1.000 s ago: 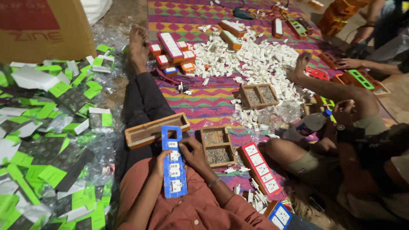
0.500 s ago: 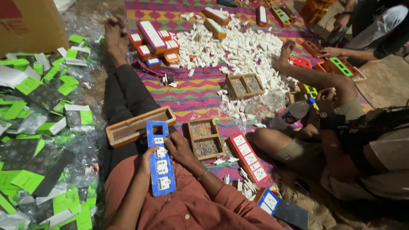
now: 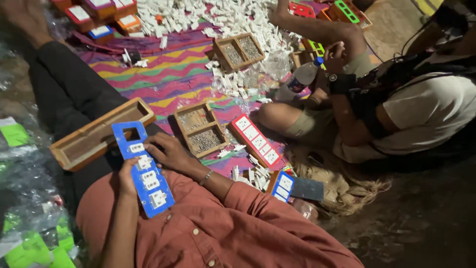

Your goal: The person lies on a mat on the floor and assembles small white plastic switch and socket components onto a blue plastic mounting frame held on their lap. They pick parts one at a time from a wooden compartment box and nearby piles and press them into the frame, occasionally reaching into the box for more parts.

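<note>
The person sits on the floor with a long blue plate (image 3: 143, 168) resting across the lap; it is a narrow strip with 4 white switch pieces (image 3: 150, 181) seated along it and 1 square hole still bare at the far end. The left hand (image 3: 128, 174) curls around the plate's left edge, fingers half closed, thumb over the front; it grips the plate and nothing else. The right hand (image 3: 171, 153) lies against the plate's right edge near the upper pieces, fingers bent and loosely closed; whether a small part sits under the fingertips cannot be told.

The likely trouble, as a judgement: the plate is balanced on the thigh and held only at its sides, so a hard press from the right hand could tip it and pop a loosely seated piece out; a piece pushed in crooked could jam in its hole.

Just beyond the plate, touching the dark trouser leg, lies a long wooden box frame (image 3: 99, 133); to its right on the striped mat (image 3: 163, 79) sits a 2-compartment wooden tray (image 3: 201, 130) of small metal parts; beside that lies a red plate (image 3: 255, 140) with white pieces. Another person (image 3: 396, 109) sits at the right, well apart.
</note>
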`<state>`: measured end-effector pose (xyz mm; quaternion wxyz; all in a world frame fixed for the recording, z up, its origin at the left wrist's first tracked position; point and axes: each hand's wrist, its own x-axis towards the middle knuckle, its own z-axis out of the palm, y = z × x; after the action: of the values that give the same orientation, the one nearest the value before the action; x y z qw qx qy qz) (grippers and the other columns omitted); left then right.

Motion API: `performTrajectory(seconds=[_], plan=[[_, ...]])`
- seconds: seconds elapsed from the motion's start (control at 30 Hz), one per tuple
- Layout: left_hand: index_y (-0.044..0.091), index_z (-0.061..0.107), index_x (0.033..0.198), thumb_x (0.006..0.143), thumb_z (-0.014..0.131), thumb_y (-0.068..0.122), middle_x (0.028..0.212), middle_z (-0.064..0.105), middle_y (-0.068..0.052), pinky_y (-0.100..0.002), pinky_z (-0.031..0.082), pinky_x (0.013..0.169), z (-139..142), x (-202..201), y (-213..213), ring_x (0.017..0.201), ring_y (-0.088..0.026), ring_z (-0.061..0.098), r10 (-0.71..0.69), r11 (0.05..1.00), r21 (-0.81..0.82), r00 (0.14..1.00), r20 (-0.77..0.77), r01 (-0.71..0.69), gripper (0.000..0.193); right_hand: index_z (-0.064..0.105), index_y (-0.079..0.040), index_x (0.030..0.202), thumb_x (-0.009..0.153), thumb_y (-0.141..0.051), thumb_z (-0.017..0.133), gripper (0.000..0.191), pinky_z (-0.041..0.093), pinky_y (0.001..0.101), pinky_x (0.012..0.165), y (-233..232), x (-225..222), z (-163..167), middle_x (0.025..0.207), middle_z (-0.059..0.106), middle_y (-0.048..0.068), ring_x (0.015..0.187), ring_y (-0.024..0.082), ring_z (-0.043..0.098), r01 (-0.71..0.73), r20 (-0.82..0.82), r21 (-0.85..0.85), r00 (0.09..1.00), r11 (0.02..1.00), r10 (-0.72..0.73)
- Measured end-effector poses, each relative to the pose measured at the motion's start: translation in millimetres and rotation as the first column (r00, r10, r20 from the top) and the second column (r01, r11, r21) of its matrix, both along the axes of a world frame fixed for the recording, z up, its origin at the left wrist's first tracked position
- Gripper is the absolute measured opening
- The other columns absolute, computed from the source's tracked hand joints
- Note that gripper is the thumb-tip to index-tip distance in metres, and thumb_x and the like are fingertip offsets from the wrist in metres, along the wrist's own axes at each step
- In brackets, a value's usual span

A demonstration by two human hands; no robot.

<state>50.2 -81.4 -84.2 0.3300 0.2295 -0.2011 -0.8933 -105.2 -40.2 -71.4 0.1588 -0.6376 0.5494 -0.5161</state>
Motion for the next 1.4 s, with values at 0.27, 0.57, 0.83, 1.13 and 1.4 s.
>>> performTrajectory(seconds=[0.27, 0.57, 0.83, 1.13, 1.4], plan=[[0.007, 0.059, 0.128, 0.094, 0.056, 0.033, 0.097, 0.066, -0.015, -0.051, 0.059, 0.068, -18.6, -0.1, -2.1, 0.079, -0.033, 0.068, -0.008, 1.0, -0.022, 0.998, 0.067, 0.01, 0.044, 0.068, -0.003, 0.102, 0.101, -0.023, 0.064, 0.02, 0.054, 0.0405, 0.073, -8.5, -1.6, -15.4, 0.09, 0.065, 0.015, 0.082, 0.032, 0.067, 0.078, -0.062, -0.011, 0.995, 0.997, -0.079], [0.003, 0.058, 0.121, 0.095, 0.055, 0.033, 0.092, 0.069, -0.017, -0.046, 0.06, 0.069, -32.7, 2.1, -1.6, 0.077, -0.032, 0.07, 0.002, 0.999, 0.042, 0.992, 0.123, -0.008, 0.039, 0.06, -0.004, 0.077, 0.102, -0.031, 0.062, 0.037, 0.048, 0.0399, 0.056, -12.6, -1.6, -20.3, 0.069, 0.06, 0.014, 0.056, 0.025, 0.062, 0.07, 0.021, 0.18, 0.997, 0.981, -0.074], [0.004, 0.056, 0.128, 0.103, 0.06, 0.032, 0.097, 0.066, -0.012, -0.044, 0.059, 0.071, -36.7, 2.9, -1.8, 0.08, -0.03, 0.068, 0.075, 0.997, -0.004, 0.982, 0.172, -0.075, 0.038, 0.066, -0.003, 0.088, 0.098, -0.029, 0.068, 0.028, 0.048, 0.0356, 0.055, -4.0, -3.6, -5.0, 0.074, 0.063, 0.01, 0.058, 0.019, 0.063, 0.043, 0.11, 0.12, 0.992, 0.992, -0.056], [0.007, 0.058, 0.129, 0.097, 0.056, 0.035, 0.097, 0.068, -0.015, -0.043, 0.059, 0.07, -31.8, 6.6, 1.3, 0.078, -0.028, 0.069, 0.029, 0.998, -0.052, 0.987, 0.156, -0.021, 0.043, 0.065, -0.005, 0.099, 0.098, -0.028, 0.068, 0.023, 0.054, 0.0376, 0.067, 1.0, -2.3, 0.9, 0.089, 0.067, 0.012, 0.076, 0.024, 0.07, 0.012, 0.077, 0.049, 0.997, 0.999, -0.016], [0.007, 0.063, 0.127, 0.096, 0.06, 0.029, 0.098, 0.07, -0.011, -0.038, 0.059, 0.071, -34.3, 4.6, -0.1, 0.081, -0.025, 0.07, 0.054, 0.995, -0.094, 0.977, 0.206, -0.035, 0.038, 0.06, -0.005, 0.092, 0.101, -0.029, 0.063, 0.026, 0.05, 0.0453, 0.066, -4.6, -0.6, -17.4, 0.082, 0.061, 0.016, 0.073, 0.036, 0.063, 0.127, -0.108, 0.039, 0.987, 0.991, -0.122]])
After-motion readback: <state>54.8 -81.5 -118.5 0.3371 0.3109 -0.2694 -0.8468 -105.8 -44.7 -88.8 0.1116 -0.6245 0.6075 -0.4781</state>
